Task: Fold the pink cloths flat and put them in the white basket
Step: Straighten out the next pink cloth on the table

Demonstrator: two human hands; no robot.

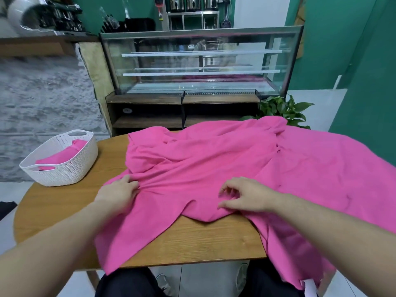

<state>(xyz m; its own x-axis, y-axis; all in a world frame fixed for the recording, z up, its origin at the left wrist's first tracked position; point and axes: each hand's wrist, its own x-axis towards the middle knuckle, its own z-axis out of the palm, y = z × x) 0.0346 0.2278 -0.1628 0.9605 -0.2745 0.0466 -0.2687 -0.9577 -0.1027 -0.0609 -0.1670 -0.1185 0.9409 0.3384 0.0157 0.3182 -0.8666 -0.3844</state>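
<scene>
White basket: sitting at the far left of the table, near its edge and well apart from the hands, probably so the middle is staying free for folding; its handle cut-outs are facing along the table.
Folded cloth: lying inside the basket as a flat pink bundle, suggesting part of the job is already finished.
Left hand: resting on the left part of the loose cloth, fingers curling into the fabric and bunching small creases beneath them; it seems to be gathering or pinning that side.
Pink cloth: sprawling unfolded across the middle and right of the table, a left corner and the right side hanging over the near edge toward the lap; it is looking thin, soft and matte, rumpled into ridges and folded over itself at the far side.
Right hand: hovering just above the cloth's near edge, fingers loosely curled and thumb brushing the fabric, holding nothing firmly; it is likely reaching for a pinch.
Step in hand: judging by the rumples, straightening before the first fold.
</scene>
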